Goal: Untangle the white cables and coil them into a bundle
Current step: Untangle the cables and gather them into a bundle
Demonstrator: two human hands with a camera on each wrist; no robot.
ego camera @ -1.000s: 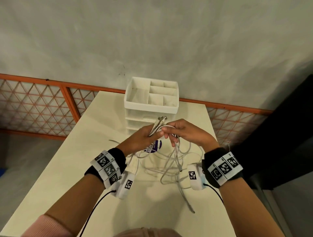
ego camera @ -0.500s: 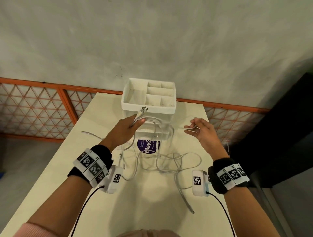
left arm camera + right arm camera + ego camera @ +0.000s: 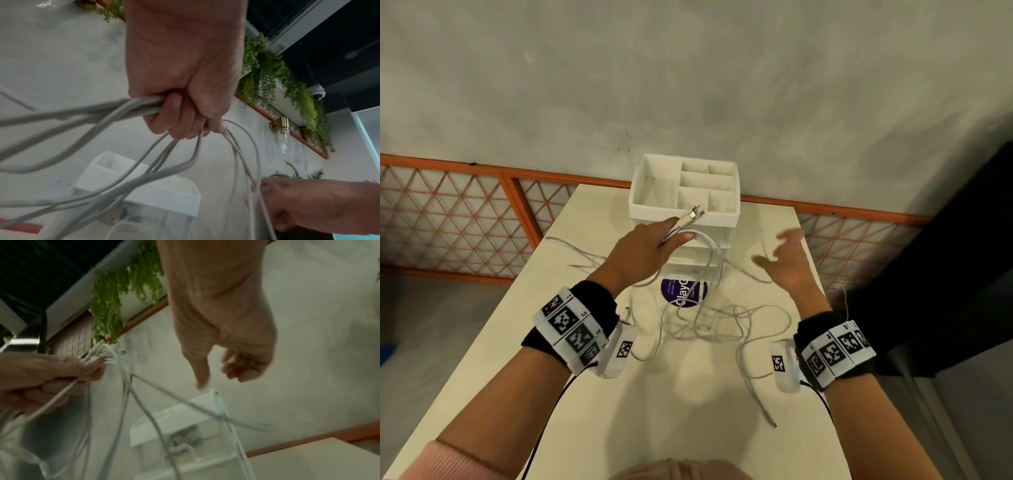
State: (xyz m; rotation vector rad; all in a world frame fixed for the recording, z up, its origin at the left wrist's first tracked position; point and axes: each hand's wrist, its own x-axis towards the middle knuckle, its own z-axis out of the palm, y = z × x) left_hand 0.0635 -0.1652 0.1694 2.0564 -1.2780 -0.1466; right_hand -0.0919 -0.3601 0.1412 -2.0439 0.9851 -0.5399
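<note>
Several thin white cables (image 3: 709,318) lie tangled on the cream table (image 3: 688,421), their upper strands rising to my left hand (image 3: 650,250). That hand grips a bunch of cable ends, with the metal plugs (image 3: 692,218) sticking out past the fingers; the left wrist view shows the fingers curled round the strands (image 3: 102,113). My right hand (image 3: 787,263) hovers to the right, blurred, fingers spread. In the right wrist view it (image 3: 226,337) holds nothing, and a strand (image 3: 185,402) runs just below the thumb. One loose cable end (image 3: 767,411) trails toward me.
A white compartment organizer (image 3: 685,205) on clear drawers stands at the table's far middle, directly behind the hands, with a purple label (image 3: 683,291) on its front. An orange lattice fence and a grey wall lie beyond. The table's right edge is close to my right wrist.
The hands were together at the bunch. The right hand drew a strand out to the right, then let go and spread its fingers. The left hand rose slightly with the plugs.
</note>
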